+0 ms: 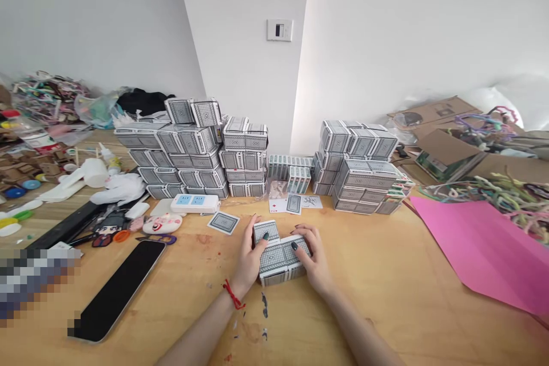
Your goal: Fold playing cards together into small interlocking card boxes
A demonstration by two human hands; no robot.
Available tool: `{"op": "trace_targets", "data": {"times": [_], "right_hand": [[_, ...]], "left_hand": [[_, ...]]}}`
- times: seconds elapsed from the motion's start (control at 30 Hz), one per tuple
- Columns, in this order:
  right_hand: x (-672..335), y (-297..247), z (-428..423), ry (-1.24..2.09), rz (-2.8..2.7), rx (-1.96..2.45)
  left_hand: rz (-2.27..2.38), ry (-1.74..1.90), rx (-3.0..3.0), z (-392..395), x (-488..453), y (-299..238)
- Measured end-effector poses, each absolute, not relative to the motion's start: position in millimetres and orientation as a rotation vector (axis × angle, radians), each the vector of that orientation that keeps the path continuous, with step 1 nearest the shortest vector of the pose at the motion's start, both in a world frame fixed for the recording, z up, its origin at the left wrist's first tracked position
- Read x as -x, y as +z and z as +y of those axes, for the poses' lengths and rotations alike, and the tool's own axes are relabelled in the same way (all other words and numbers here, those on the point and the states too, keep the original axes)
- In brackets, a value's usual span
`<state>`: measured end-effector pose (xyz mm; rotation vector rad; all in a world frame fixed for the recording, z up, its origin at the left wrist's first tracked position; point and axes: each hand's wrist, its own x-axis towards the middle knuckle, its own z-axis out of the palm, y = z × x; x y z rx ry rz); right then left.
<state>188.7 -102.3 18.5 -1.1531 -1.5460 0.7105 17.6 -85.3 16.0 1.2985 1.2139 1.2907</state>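
Head view: block (278, 258) right of phone (122, 290).
Left hand (250, 254): clasping its left end, thumb on top.
Right hand (315, 260): clasping its right end.
Block: seemingly at aligning; next move likely calls for even pressure.

Light-brown wooden desk (381, 309), surface marked by dark flecks (265, 304). Near left: black-screened rectangular phone (122, 291). Far left: white plastic power strip with blue sockets (207, 203); grey-and-white blocks of patterned cards (193, 143), stacked. Right: bright pink flat sheet (480, 246).
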Motion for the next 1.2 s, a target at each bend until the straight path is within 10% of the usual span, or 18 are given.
{"op": "trace_targets", "data": {"times": [1.2], "right_hand": [[-172, 16, -110, 0.544, -1.492, 1.261]], "left_hand": [[1.301, 1.403, -1.355, -87, -16, 29]]}}
